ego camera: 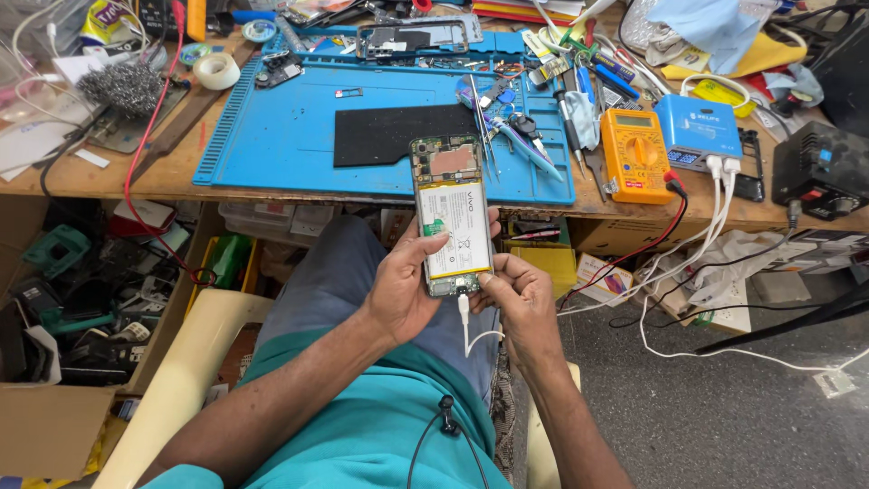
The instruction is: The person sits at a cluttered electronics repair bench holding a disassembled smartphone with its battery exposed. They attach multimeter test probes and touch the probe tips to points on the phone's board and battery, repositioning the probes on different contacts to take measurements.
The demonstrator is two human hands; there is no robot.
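Phone repair workshop. Just beyond the fingers (412,249): wooden surface (109,172) with blue silicone repair mat (272,136), tweezers and screwdrivers (507,127). Right of the fingers: orange multimeter (636,154), blue power unit (697,127) with white cables (715,226). Left of them: tape roll (217,71), boxes of spare parts (72,290) under the surface.

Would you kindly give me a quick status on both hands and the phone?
Left hand grips opened phone, back cover off. Right hand pinches white cable plug at its bottom port. Nothing in the way.
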